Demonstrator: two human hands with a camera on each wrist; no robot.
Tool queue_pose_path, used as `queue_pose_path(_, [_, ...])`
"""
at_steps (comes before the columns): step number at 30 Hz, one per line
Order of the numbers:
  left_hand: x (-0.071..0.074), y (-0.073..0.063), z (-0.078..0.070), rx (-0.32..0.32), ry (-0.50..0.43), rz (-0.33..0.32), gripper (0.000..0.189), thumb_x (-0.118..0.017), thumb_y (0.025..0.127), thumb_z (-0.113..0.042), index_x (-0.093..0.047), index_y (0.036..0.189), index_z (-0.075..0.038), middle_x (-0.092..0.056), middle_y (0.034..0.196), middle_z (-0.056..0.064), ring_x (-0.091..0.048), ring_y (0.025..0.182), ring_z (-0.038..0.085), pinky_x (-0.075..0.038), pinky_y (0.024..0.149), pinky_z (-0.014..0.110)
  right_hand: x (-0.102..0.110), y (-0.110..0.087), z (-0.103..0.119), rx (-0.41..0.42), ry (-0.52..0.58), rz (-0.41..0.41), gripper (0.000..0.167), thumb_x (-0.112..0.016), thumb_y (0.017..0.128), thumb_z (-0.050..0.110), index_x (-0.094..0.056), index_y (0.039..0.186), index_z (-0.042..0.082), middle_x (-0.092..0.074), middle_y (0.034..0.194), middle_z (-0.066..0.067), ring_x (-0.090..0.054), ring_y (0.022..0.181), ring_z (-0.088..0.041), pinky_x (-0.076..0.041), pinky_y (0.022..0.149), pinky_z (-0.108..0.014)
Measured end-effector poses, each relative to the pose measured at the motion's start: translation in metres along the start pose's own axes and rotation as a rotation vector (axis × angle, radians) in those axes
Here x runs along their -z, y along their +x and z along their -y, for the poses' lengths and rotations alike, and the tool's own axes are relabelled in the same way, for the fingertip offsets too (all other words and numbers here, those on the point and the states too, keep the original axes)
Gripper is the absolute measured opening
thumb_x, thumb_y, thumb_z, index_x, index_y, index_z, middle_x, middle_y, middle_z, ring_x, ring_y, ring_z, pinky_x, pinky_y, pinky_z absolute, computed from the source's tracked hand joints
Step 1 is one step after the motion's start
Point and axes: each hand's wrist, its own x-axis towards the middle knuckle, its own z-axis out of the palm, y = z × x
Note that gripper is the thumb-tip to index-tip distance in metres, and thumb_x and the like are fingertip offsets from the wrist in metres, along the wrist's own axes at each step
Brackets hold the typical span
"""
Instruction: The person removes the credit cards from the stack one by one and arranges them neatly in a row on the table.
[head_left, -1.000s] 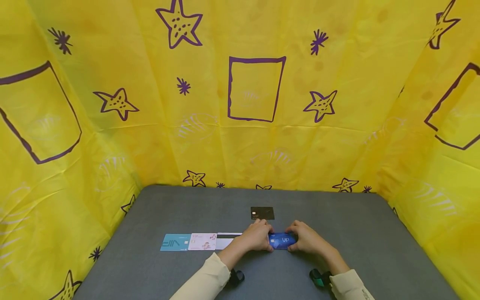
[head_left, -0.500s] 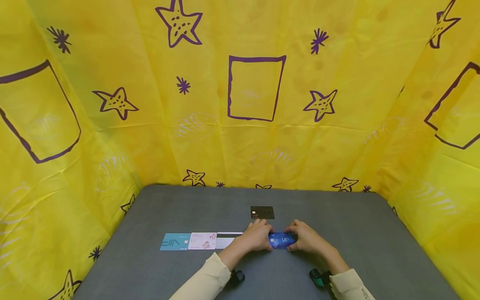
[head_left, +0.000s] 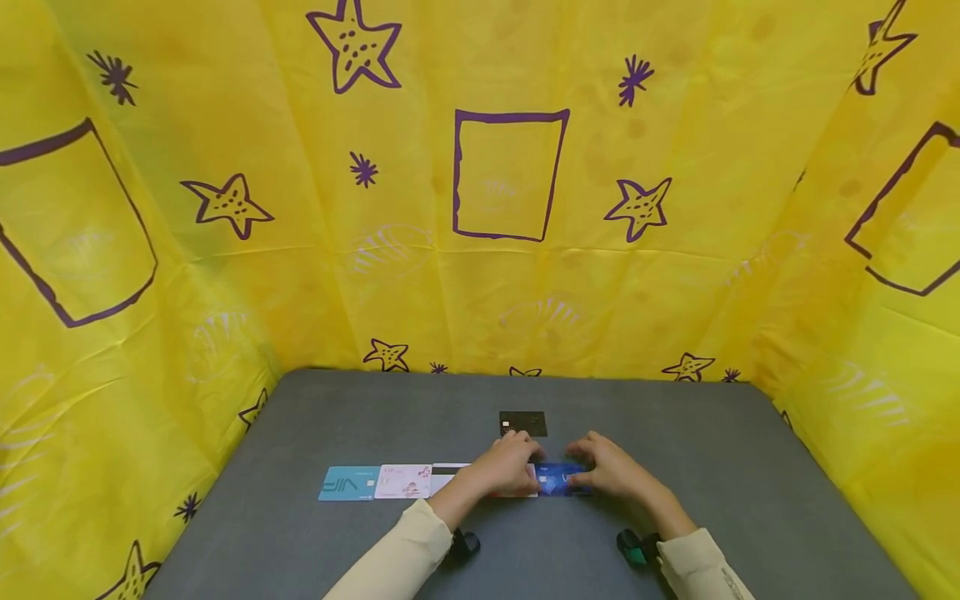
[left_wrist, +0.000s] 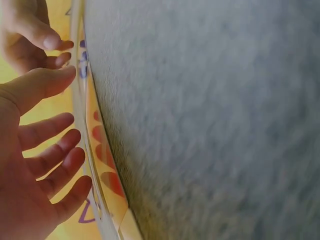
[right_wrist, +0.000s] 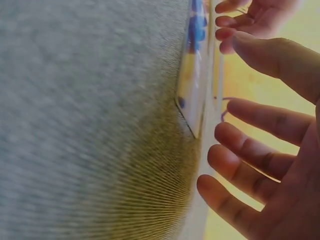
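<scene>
A row of cards lies edge to edge on the grey table. At its right end is a blue VIP card [head_left: 555, 482]. My right hand [head_left: 613, 468] hovers at that card's right edge, thumb and fingers apart. My left hand [head_left: 508, 467] is over the neighbouring card, which shows only a reddish strip. Both wrist views show the left fingers [left_wrist: 60, 150] and right fingers [right_wrist: 250, 150] loosely spread, pinching nothing. Left of the hands come a white card with a dark stripe [head_left: 446, 472], a pink card [head_left: 403, 482] and a teal card [head_left: 348, 483].
A black VIP card [head_left: 528, 423] lies alone behind the row, just beyond my left fingertips. Yellow patterned curtain [head_left: 420, 292] encloses the grey table [head_left: 675, 433] at the back and both sides. Dark straps are at both wrists.
Both hands have loosened from the blue card and risen slightly. The left hand has shifted a little left, baring more of the blue card's left end and the reddish card's edge.
</scene>
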Motion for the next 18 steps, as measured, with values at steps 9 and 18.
queue_pose_path(9, [0.011, 0.003, 0.015, 0.091, -0.076, -0.03, 0.041, -0.076, 0.082, -0.032, -0.067, 0.118, -0.016, -0.059, 0.114, 0.001, -0.05, 0.106, 0.017, -0.043, 0.097, 0.037, 0.005, 0.012, -0.002, 0.019, -0.008, -0.076, 0.045, -0.079, 0.08, 0.024, -0.067, 0.115, 0.0, -0.059, 0.096, -0.005, -0.055, 0.089, -0.018, -0.049, 0.08, -0.039])
queue_pose_path(18, [0.02, 0.007, 0.031, 0.102, -0.189, -0.141, 0.043, -0.077, 0.083, -0.027, -0.065, 0.122, -0.013, -0.058, 0.12, 0.005, -0.049, 0.112, 0.024, -0.042, 0.099, 0.045, 0.009, 0.029, 0.003, -0.027, 0.045, -0.14, 0.051, -0.077, 0.082, 0.023, -0.062, 0.125, 0.0, -0.058, 0.104, -0.014, -0.057, 0.099, -0.03, -0.048, 0.086, -0.048])
